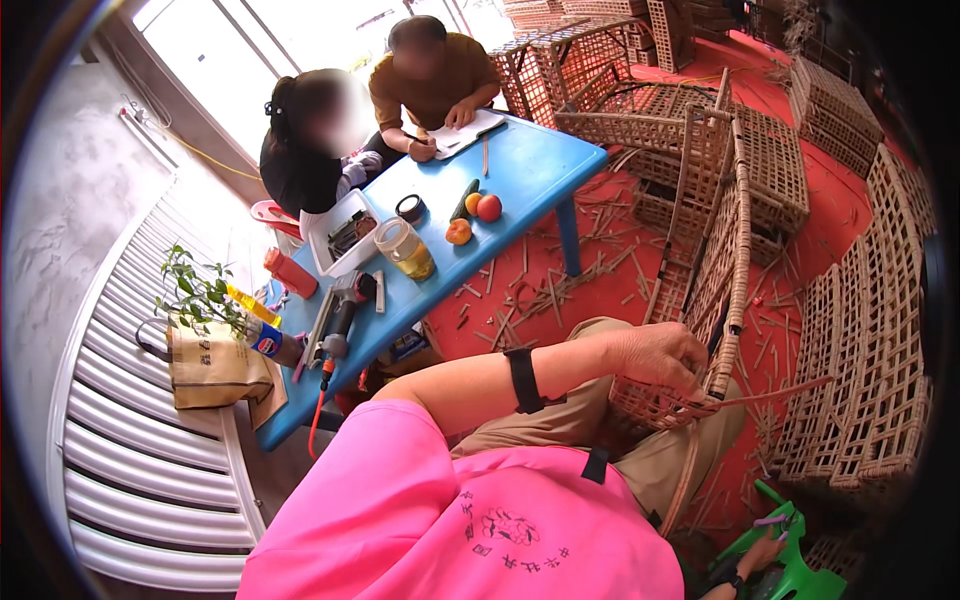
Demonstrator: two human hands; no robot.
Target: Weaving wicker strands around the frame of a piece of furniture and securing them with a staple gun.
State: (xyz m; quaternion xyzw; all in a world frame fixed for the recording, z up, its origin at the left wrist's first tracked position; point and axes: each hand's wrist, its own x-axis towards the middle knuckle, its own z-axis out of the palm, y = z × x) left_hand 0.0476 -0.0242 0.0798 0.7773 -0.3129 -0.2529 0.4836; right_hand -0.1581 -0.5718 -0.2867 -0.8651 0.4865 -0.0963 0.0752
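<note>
In my lap leans a long wicker basket (738, 240) with an open lattice and a wrapped rim, tilted up and away from me. My left hand (660, 358), with a black strap on the forearm, is closed on its near edge. A loose rattan strip (775, 393) sticks out to the right beside my fingertips, and another strip (684, 480) hangs down toward my leg. Low at the right, my right hand (762, 553), with a dark wristband, is closed around a purple-handled tool (770, 520) by a green plastic stool (795, 560). The tool's working end is not clear.
A blue table (530, 150) at the left carries a power drill (345, 310), a jar (405, 248), a white bin (325, 245) and fruit. Two people (430, 80) sit behind it, one writing. Stacked baskets (860, 340) line the right. Strip offcuts litter the red floor (540, 250).
</note>
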